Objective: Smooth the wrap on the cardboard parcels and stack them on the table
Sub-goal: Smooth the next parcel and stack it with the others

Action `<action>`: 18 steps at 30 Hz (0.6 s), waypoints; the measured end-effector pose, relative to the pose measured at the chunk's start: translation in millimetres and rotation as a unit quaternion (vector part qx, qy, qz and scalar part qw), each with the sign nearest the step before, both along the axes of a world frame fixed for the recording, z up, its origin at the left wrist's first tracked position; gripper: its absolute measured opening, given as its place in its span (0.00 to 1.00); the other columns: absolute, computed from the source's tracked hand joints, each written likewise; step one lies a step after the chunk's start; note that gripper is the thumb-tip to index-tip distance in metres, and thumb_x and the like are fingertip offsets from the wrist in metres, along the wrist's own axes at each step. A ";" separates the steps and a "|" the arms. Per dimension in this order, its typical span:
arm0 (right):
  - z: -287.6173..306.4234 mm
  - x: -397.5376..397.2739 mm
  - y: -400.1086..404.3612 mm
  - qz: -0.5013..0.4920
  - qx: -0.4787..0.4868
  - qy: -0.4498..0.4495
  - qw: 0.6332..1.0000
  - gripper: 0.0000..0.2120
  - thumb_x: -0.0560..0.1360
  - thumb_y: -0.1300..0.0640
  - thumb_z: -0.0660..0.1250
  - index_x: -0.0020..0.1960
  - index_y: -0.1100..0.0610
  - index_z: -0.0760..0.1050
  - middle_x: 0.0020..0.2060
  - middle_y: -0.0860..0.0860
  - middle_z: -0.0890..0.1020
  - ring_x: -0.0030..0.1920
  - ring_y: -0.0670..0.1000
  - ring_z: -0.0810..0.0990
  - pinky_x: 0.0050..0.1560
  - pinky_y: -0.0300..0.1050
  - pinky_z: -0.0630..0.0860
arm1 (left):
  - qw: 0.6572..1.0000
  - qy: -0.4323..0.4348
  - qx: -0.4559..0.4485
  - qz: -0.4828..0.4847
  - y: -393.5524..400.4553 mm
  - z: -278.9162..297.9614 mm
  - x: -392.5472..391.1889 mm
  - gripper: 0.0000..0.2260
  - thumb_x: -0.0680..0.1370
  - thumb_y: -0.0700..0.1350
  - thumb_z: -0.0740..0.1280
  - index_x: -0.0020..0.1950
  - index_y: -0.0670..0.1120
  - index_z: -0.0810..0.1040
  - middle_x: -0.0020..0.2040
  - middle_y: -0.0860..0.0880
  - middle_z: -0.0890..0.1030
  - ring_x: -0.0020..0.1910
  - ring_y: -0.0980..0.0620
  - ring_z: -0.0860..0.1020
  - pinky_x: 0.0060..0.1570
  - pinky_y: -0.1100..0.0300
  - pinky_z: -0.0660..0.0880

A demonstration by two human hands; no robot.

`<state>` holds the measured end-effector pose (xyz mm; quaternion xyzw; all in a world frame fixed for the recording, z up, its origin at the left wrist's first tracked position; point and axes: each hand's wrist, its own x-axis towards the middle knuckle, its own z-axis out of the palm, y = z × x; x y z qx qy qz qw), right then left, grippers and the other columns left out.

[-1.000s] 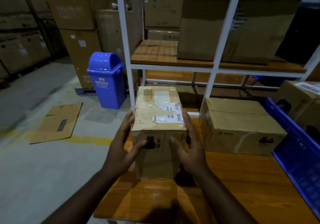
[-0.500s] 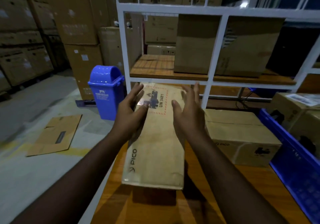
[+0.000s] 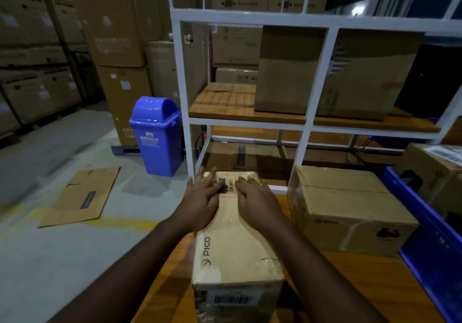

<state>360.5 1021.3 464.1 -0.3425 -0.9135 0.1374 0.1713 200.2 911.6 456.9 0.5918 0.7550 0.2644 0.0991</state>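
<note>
Parcel (image 3: 237, 245) beside the second parcel (image 3: 350, 210) looks stiff, its wrap slippery; my left hand (image 3: 202, 197) and right hand (image 3: 257, 200) press flat on top, gripping nothing; I judge holding the sides is safest.

Two wrapped cardboard parcels on the wooden desk (image 3: 350, 272)

The long clear-wrapped brown PICO parcel (image 3: 235, 247) is laid flat lengthwise; a second brown parcel (image 3: 347, 207) is set near its right.

Single head-worn view looks forward and down, close over the table (image 3: 350, 285)
</note>
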 end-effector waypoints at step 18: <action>2.3 38.9 -10.2 0.032 -0.136 0.027 0.990 0.21 0.80 0.45 0.58 0.70 0.41 0.79 0.77 0.41 0.71 0.80 0.49 0.62 0.81 0.59 0.56 | 0.988 -0.066 0.091 -0.109 -44.3 -6.7 9.4 0.20 0.80 0.46 0.62 0.72 0.51 0.78 0.73 0.56 0.75 0.76 0.62 0.66 0.79 0.54 0.59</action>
